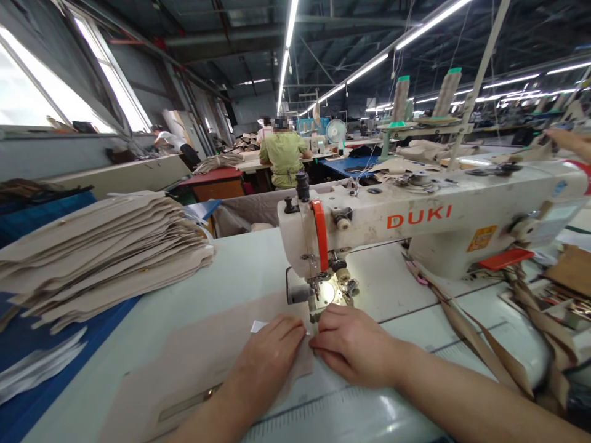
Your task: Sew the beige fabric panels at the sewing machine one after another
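A pale beige fabric panel (184, 351) lies flat on the sewing table, with a zipped slot (184, 405) near its front. My left hand (272, 354) rests over the panel's right end, its bent fingers pressed together on the cloth. From under those fingers peeks a small white piece (258, 326), perhaps a label. Close beside it, my right hand (353, 344) is closed in a pinch at the panel's right edge; the fingertips partly hide what they grip. Just beyond both hands is the lit needle area (327, 294) of the sewing machine (295, 237).
A tall stack of beige panels (106, 252) stands at left, near white strips (41, 363). Beige straps (480, 338) and pink-handled scissors (418, 274) lie at right. Thread cones (401, 101) rise behind the machine. Farther back sits a person in green (284, 157).
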